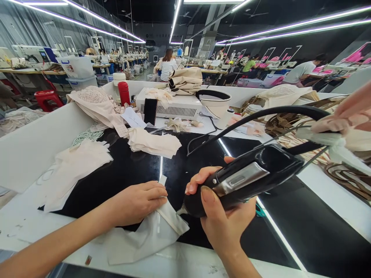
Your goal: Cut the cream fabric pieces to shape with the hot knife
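My right hand [223, 220] is wrapped around a black corded handheld tool [246, 179] with a silver lever on its upper side. The tool's narrow metal tip [182, 211] points down and left, at the edge of a cream fabric piece [145, 235]. I cannot tell whether the tip touches the cloth. With fingers pressed together, my left hand [142, 202] holds this piece down near its folded edge, and a small corner of it pokes out beyond the fingertips. The cloth lies partly on the black tabletop [121, 173] and partly over the white front edge.
Cream fabric stacks [153, 142] lie behind and left of my hands. A thick black cable [278, 110] arches from the tool, with pale cloth tied around it. At the back stand a vented white box [174, 104], a phone [150, 111] and a red bottle [124, 93]. Brown straps [281, 123] pile up right.
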{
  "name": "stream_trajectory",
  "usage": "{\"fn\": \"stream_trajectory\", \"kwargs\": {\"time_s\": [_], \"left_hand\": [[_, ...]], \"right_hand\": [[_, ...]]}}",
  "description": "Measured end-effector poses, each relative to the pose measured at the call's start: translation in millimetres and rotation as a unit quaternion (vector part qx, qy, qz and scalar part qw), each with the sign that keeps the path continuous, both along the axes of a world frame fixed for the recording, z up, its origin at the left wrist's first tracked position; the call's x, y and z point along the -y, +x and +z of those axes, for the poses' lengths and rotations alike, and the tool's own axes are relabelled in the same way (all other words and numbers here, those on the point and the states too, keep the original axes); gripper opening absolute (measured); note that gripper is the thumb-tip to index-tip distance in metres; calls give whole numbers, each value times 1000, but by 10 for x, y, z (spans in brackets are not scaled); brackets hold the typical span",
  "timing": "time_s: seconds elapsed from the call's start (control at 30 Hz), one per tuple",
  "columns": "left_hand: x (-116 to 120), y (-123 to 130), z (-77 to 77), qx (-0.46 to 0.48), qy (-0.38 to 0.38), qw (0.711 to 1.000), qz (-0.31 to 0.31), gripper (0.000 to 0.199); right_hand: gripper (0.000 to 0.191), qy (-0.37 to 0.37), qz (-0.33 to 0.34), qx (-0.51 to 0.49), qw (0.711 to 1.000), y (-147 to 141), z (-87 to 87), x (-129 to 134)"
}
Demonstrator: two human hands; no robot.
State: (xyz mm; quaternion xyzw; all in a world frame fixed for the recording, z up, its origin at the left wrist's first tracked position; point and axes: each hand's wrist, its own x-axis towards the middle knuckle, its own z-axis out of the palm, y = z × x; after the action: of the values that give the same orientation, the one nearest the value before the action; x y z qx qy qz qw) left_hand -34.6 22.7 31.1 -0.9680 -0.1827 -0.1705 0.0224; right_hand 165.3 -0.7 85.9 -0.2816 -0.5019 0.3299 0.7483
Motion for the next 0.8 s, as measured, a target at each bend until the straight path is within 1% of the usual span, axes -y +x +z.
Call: {"fn": "stream_trajectory", "kwargs": {"time_s": [0.2,0.47,0.63,0.8], "left_hand": [[8,-31,29,-8,-31,999,26,36],[29,-44,27,-34,-9,999,35,34],[79,6,60,-32,-11,999,41,27],[154,70,114,-60,-5,997,50,39]], "right_hand": [[44,0,-2,-1,1000,-16,15,-1],[50,1,-7,2,1000,-36,8,4],[52,-2,-13,3,1000,-35,3,6],[48,-1,-10,3,1000,-34,5,7]]}}
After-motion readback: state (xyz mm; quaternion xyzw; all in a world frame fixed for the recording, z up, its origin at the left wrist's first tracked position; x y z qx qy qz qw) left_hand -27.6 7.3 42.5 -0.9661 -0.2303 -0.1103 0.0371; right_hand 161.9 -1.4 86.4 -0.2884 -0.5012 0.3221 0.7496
